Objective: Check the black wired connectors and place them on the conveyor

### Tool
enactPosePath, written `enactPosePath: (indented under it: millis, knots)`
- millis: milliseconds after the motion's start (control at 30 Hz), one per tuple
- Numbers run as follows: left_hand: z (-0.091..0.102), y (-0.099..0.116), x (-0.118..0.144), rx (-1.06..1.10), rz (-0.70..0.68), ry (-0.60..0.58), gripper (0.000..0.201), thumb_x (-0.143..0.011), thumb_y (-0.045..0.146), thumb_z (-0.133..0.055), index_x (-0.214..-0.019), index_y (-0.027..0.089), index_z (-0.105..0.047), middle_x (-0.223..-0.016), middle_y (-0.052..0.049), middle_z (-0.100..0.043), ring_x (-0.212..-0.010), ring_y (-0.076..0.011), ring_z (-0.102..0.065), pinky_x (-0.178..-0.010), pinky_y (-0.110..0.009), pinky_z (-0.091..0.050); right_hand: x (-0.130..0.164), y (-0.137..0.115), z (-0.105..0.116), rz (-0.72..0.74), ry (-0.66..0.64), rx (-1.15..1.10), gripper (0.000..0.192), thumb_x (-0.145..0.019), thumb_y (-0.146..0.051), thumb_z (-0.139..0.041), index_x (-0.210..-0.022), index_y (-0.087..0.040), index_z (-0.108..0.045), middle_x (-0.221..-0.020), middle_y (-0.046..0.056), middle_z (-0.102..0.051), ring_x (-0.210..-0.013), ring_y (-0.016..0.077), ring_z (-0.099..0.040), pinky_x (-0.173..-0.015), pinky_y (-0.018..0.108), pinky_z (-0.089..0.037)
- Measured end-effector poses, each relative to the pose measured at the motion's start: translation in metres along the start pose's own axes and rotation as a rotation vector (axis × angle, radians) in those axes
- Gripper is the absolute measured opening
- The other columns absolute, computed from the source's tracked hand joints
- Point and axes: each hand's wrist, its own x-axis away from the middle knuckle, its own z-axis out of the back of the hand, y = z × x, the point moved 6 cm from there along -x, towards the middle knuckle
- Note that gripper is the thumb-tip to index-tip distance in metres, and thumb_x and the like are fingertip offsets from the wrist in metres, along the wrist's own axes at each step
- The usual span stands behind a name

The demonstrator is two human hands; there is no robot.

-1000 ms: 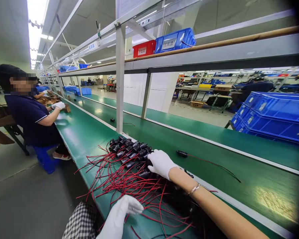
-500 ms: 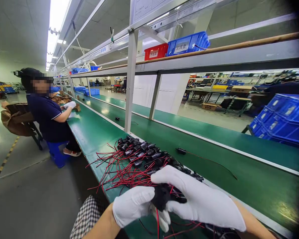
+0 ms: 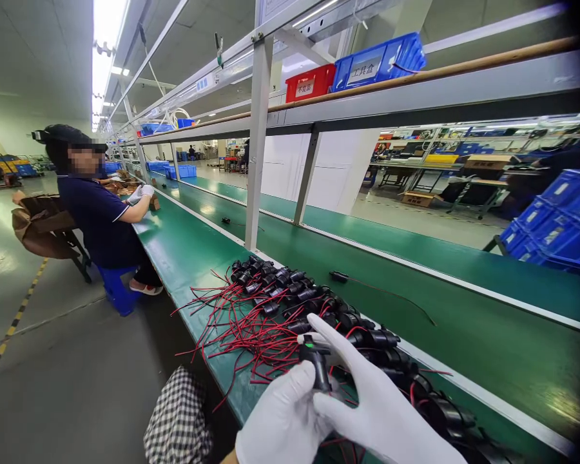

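Observation:
In the lower middle of the head view, a small black cylindrical part (image 3: 320, 374) with a wider top and a green spot is held between my two white-gloved hands. My left hand (image 3: 283, 412) grips it from the near side, thumb against its body. My right hand (image 3: 367, 393) curves around it from the right; the index finger is stretched out, another fingertip is at the top, and the thumb is by the lower end. Just beyond lies a dense row of similar black parts (image 3: 297, 290), their red wires (image 3: 251, 335) spread toward the bench's near edge.
A single wired black part (image 3: 339, 276) lies on the green strip (image 3: 391, 264) behind the rail. An upright post (image 3: 257, 142) carries a shelf with a red bin (image 3: 309, 84) and a blue bin (image 3: 377, 63). A co-worker (image 3: 96, 212) sits farther along at left. Blue crates (image 3: 555, 216) are stacked at right.
The part has turned in my hands, so its green spot and cylindrical body now show. My right hand's index finger has straightened. The view has shifted slightly, revealing more black parts at right.

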Motion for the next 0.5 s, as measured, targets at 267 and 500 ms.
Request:
enactPosePath:
  millis: [267,500]
  knots:
    - [-0.014,-0.001,0.001,-0.114,0.025,-0.197,0.061,-0.073,0.053,-0.080,-0.119,0.015,-0.067,-0.109,-0.011,-0.067,-0.092,-0.0176,-0.061,-0.084,-0.031,-0.049,0.000,0.019,-0.006,-0.131,0.070,-0.394,0.067,-0.068,-0.029,-0.063,-0.134,-0.027,-0.052,-0.135,0.011,-0.061,-0.122,0.0311,-0.059,-0.107,0.054,-0.047]
    - [-0.017,0.003,0.002,0.168,0.040,-0.140,0.049,-0.069,0.039,-0.087,-0.106,0.013,-0.067,-0.088,-0.002,-0.067,-0.075,-0.0108,-0.060,-0.073,-0.025,-0.049,-0.002,0.013,-0.027,-0.104,-0.092,-0.615,0.085,-0.075,-0.072,-0.067,-0.142,-0.026,-0.043,-0.153,0.014,-0.043,-0.141,0.0310,-0.040,-0.120,0.051,-0.030]
